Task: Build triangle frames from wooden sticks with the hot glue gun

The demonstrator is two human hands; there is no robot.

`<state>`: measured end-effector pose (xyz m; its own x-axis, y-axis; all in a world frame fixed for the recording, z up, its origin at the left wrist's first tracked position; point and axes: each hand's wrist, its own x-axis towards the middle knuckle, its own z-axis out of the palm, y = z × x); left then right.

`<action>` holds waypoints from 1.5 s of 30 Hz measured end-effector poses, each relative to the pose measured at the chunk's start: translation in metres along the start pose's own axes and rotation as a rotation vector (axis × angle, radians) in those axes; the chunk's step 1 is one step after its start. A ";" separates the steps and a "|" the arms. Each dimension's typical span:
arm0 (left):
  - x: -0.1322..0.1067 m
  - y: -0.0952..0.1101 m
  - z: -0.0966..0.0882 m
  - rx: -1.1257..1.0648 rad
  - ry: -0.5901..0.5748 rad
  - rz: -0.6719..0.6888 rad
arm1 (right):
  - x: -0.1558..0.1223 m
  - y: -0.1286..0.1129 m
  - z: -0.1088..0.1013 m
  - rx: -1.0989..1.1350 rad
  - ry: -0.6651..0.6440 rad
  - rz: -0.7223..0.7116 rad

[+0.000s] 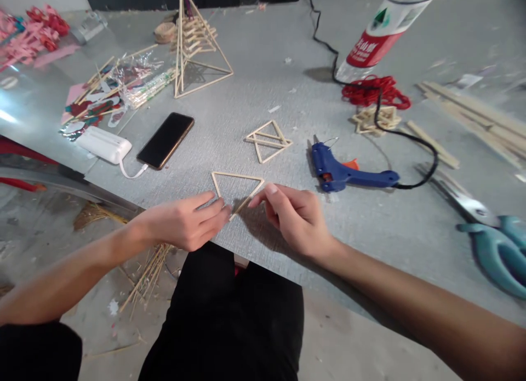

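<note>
A triangle (pixel 238 176) of thin sticks is attended to by two bare hands at the near edge of a grey table (pixel 271 69), its top side lying farthest from the body and its lowest corner pointed toward it. The triangle's left side is partly covered by the left hand (pixel 191 222), whose fingers are stretched out and held loosely together; whether a stick is pinched cannot be told, as the thumb is hidden. By the right side, the right hand (pixel 293 214) is held with thumb and forefinger extended and the other fingers curled; whether the stick is gripped there cannot be told either. Just beyond the triangle, a small frame (pixel 269 144) of joined sticks is seen, flanked at right by a blue glue gun (pixel 349 174) laid on its side. A dark-screened phone (pixel 166 140) is joined by a short white cable to a power bank (pixel 104 144) at left. Farther back, a tall stick pyramid (pixel 196 37) is stood upright. Teal-handled scissors (pixel 482 230) are placed at far right.
</note>
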<state>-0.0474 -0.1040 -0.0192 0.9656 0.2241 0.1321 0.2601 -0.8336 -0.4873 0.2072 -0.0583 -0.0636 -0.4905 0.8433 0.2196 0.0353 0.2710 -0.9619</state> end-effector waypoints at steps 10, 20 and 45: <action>0.001 -0.002 0.003 0.152 0.062 0.051 | 0.003 0.001 0.003 -0.033 0.000 -0.063; -0.003 -0.001 0.007 0.192 0.043 0.081 | 0.003 0.012 -0.004 -0.630 -0.305 -0.528; 0.002 -0.001 0.007 0.101 0.123 -0.016 | 0.020 0.002 -0.007 -1.035 -0.304 -1.047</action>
<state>-0.0460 -0.0988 -0.0246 0.9554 0.1682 0.2426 0.2804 -0.7742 -0.5675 0.2038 -0.0378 -0.0605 -0.8350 -0.0242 0.5498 0.0835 0.9819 0.1700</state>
